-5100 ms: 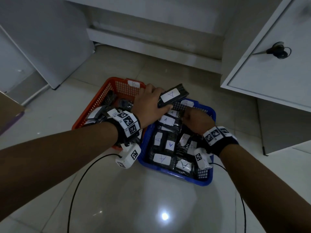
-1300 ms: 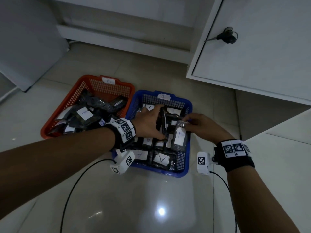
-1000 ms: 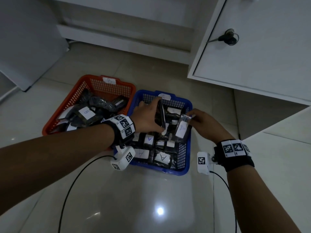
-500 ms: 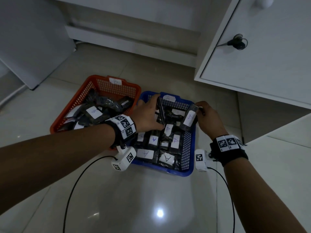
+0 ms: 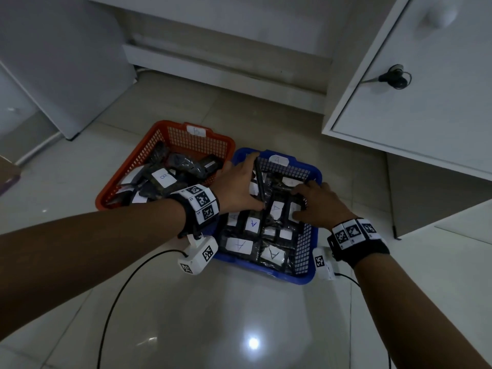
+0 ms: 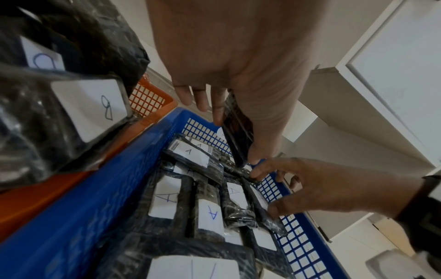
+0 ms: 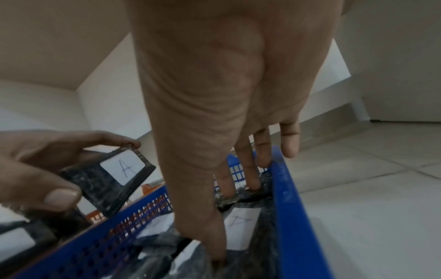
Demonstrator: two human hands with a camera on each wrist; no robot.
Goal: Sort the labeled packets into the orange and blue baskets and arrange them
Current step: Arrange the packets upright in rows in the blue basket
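Observation:
The orange basket (image 5: 125,166) tagged B holds a loose pile of black packets with B labels (image 5: 162,177). Beside it on the right, the blue basket (image 5: 266,272) tagged A holds several A packets lying in rows (image 5: 251,223). My left hand (image 5: 247,182) grips a black A packet (image 7: 114,175) on edge above the blue basket's back left. My right hand (image 5: 300,203) is down in the basket's right side. Its thumb and fingertips span another A packet (image 7: 238,222) that lies against the blue wall (image 7: 293,207).
A white cabinet door with a key in its lock (image 5: 394,78) overhangs the floor at the right. A white panel (image 5: 66,62) leans at the left, and a white plinth runs along the back. Black cables (image 5: 119,288) trail over the glossy tiles in front.
My right hand has brought its A packet down from above the basket's right rim into the right side of the blue basket. The left hand still holds its packet on edge.

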